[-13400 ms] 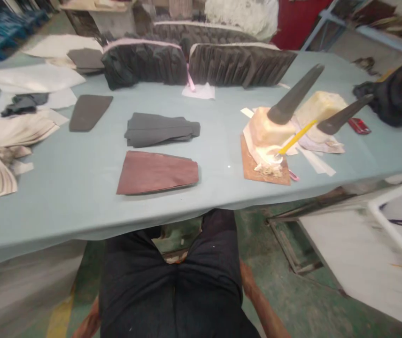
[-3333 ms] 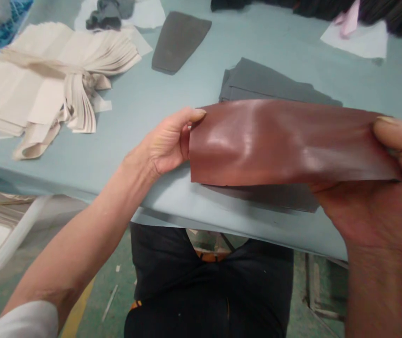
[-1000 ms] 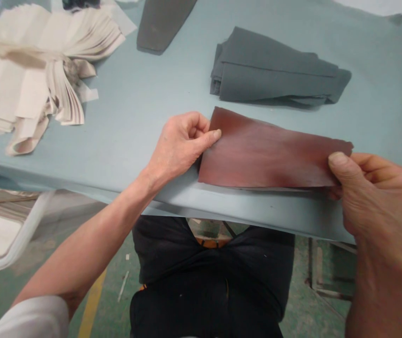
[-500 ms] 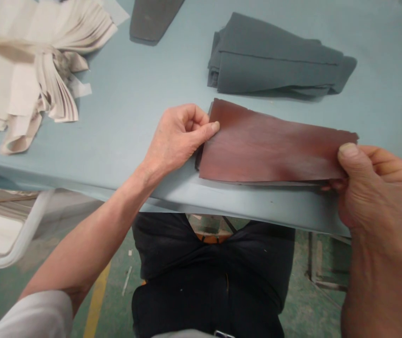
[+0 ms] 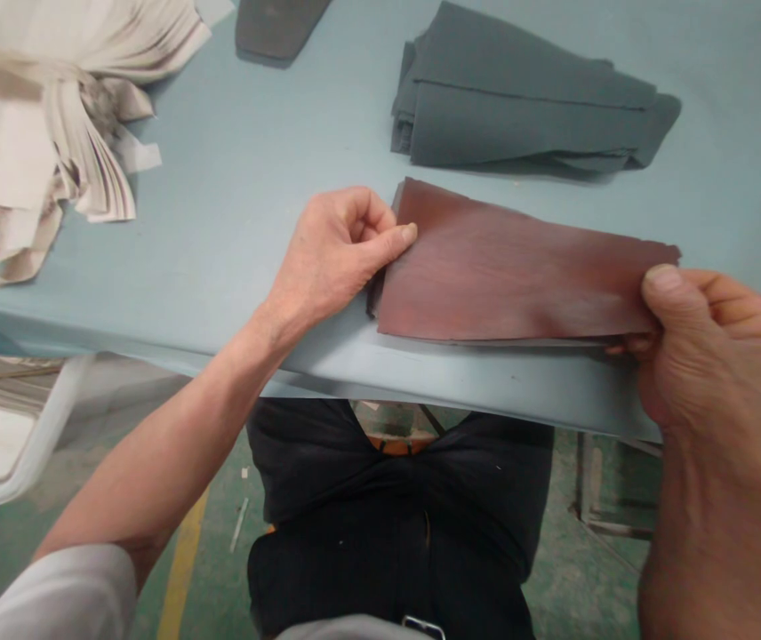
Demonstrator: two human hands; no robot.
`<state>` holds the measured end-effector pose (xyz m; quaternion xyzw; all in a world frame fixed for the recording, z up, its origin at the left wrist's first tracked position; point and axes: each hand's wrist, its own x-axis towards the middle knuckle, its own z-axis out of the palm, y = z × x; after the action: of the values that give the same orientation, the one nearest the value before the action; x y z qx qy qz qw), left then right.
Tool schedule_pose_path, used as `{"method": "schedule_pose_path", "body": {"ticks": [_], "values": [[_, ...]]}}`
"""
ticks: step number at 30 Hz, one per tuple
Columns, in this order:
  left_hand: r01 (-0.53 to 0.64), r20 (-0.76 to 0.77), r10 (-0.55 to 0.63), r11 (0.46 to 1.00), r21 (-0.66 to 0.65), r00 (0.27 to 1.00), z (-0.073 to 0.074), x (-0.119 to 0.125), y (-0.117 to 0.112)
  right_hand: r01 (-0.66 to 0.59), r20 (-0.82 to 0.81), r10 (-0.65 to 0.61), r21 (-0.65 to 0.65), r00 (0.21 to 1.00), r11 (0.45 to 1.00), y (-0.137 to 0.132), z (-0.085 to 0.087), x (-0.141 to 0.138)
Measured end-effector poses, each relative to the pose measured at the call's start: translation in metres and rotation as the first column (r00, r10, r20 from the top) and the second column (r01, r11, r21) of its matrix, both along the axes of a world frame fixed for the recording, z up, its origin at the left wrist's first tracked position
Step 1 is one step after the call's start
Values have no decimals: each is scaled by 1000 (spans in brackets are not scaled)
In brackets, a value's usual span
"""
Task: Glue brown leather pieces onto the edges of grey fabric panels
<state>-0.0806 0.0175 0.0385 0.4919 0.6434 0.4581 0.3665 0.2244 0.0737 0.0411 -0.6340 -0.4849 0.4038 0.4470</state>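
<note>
A reddish-brown leather piece [image 5: 520, 271], roughly rectangular, is held out between my two hands above the table's front edge. My left hand [image 5: 344, 253] pinches its left end, thumb on top. At the right end my right hand [image 5: 720, 347] grips it, thumb on top and fingers underneath. Darker layers peek out below the leather's left edge; what they are is partly hidden. Just behind lies a stack of dark grey-green pieces [image 5: 527, 102], their edges uneven.
Bundles of cream strips [image 5: 27, 151] lie on the blue-green table [image 5: 220, 231] at the left. A dark flat piece [image 5: 277, 31] is at the back. Below the table at left stands a white bin [image 5: 64, 418] with pale sheets inside. My legs [image 5: 400, 498] are under the edge.
The view has shifted slightly, so the table items sit a little higher in the picture. Both hands keep their hold on the leather, which looks almost unmoved.
</note>
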Motion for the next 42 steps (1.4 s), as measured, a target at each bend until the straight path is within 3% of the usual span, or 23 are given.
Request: {"method": "schedule_pose_path", "body": {"ticks": [33, 42], "values": [[20, -68, -20, 1000, 4, 997, 2, 1, -3, -34, -5, 34, -7, 999, 999, 3, -1, 0], [-38, -103, 38, 999, 4, 994, 3, 5, -2, -71, -36, 71, -9, 997, 997, 1, 3, 0]]}}
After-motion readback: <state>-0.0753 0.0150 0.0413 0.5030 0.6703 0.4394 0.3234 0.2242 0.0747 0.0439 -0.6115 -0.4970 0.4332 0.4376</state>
